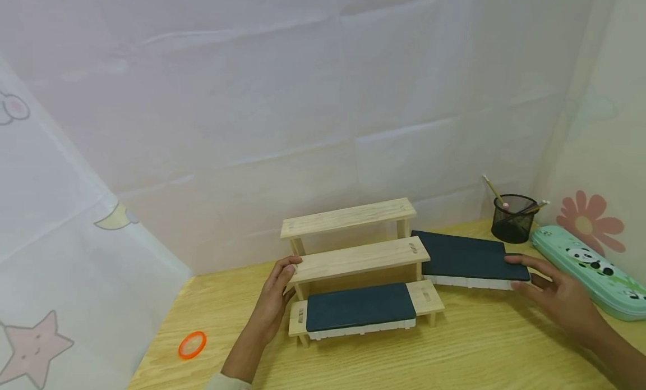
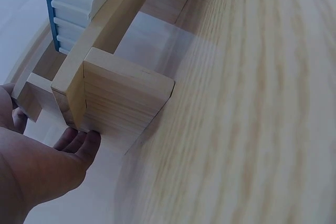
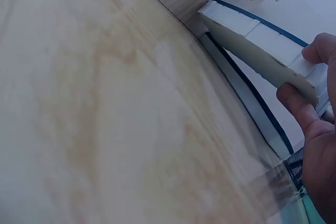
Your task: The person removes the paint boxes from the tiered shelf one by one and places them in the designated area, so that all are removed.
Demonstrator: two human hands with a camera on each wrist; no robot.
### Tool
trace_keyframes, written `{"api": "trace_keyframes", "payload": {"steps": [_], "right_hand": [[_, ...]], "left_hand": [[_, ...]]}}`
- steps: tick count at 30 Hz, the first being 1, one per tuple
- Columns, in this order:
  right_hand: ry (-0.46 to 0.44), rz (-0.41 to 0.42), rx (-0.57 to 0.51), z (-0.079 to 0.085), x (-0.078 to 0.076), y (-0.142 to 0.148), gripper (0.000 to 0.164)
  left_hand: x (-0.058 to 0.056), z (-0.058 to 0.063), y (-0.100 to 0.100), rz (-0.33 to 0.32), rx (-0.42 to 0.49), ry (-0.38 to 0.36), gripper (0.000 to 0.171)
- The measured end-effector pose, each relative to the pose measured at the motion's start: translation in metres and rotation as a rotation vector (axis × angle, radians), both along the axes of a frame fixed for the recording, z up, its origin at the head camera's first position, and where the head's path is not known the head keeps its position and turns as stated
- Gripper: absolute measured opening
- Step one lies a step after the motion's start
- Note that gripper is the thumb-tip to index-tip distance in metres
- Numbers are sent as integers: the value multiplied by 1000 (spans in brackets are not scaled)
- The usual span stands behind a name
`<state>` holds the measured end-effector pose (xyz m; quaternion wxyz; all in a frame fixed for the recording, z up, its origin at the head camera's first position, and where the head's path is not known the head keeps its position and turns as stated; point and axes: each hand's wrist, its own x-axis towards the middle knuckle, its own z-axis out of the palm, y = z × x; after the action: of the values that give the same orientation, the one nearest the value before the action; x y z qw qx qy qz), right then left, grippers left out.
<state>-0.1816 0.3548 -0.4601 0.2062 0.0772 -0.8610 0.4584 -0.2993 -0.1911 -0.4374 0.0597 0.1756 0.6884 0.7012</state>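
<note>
A pale wooden three-step shelf (image 1: 353, 262) stands on the table, its back near the wall. My left hand (image 1: 276, 292) grips the left end of its middle step; the left wrist view shows fingertips (image 2: 90, 142) by the shelf's end. On the lowest step lies a white box with a dark blue lid (image 1: 360, 307). To the right of the shelf, my right hand (image 1: 560, 297) pinches the right end of a similar white box (image 1: 469, 282). In the right wrist view this held box (image 3: 257, 43) is raised and tilted above another dark-lidded box (image 3: 247, 98) on the table.
A black mesh pen cup (image 1: 512, 224) with pencils stands at the back right. Beside my right hand lies a green panda pencil case (image 1: 595, 275). An orange ring (image 1: 192, 345) is on the table at the left. Cloth-like sheeting (image 1: 303, 98) covers the walls.
</note>
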Motion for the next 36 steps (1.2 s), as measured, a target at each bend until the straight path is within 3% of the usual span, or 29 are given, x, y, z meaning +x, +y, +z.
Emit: {"api": "trace_keyframes", "payload": {"steps": [10,16,23,28,36], "right_hand": [[-40,-6,16,-4,0,0,52],[-156,-17,-15,-5,0,2,54],[-241,-26,88,-7,-1,8,57],[-226,5,116,-11,-1,10,56],[-102,41,157,-15,-2,10,50]], "left_hand": [[-1,-1,-1,1,-7,-10,40],[-3,-1,-1,-2,-7,-7,41],[0,-1,-1,-1,-9,-12,41],[1,0,-1,3,-11,-15,40],[1,1,0,2,-6,-20,40]]}}
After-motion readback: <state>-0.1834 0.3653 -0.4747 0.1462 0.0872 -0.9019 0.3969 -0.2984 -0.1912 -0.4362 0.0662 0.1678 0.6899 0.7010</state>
